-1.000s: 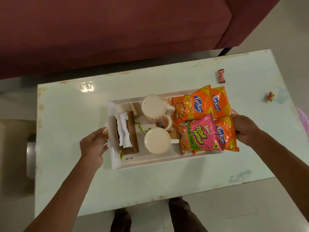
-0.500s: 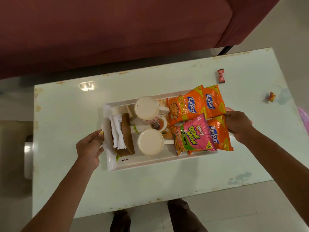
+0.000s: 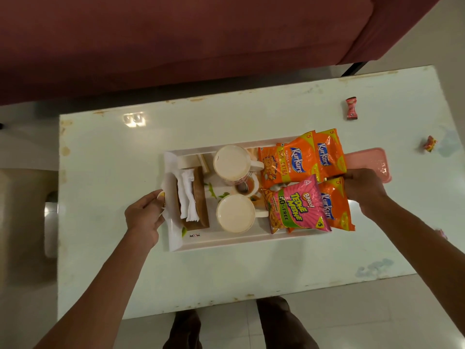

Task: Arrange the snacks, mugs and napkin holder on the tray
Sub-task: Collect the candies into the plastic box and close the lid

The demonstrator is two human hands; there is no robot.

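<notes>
Resting on a pale table (image 3: 113, 159): one white tray (image 3: 226, 241), long side toward the person, loaded as follows.

- Mugs, two: far mug (image 3: 232, 163) and near mug (image 3: 236, 213), both upright in the middle of the tray, handles pointing right. Their contents could not be made out.
- Napkin holder (image 3: 200, 197), one: brown, at the tray's left end, with white napkins in it.
- Snack packets, four, overlapping at the right end: three orange packets (image 3: 289, 162) and one pink packet (image 3: 299, 205) lying over the near orange one.
- Small round dish (image 3: 245, 187), one, between the mugs and partly covered by them; what it held was unclear.

Hands, two. Left hand (image 3: 144, 214) gripped the tray's left rim, thumb on top. Right hand (image 3: 363, 186) was curled round the tray's right end, fingertips hidden under the packets; the rim there was covered as well.

Other items: one pink flat object (image 3: 372, 162) beside the tray's right end, mostly hidden by packets and hand; two sweet wrappers (image 3: 351, 108) lying well apart on the table's right part; one maroon sofa (image 3: 176, 46) beyond the table, cut off by the frame; two shoes (image 3: 186, 331) at the bottom edge, partly cropped.
</notes>
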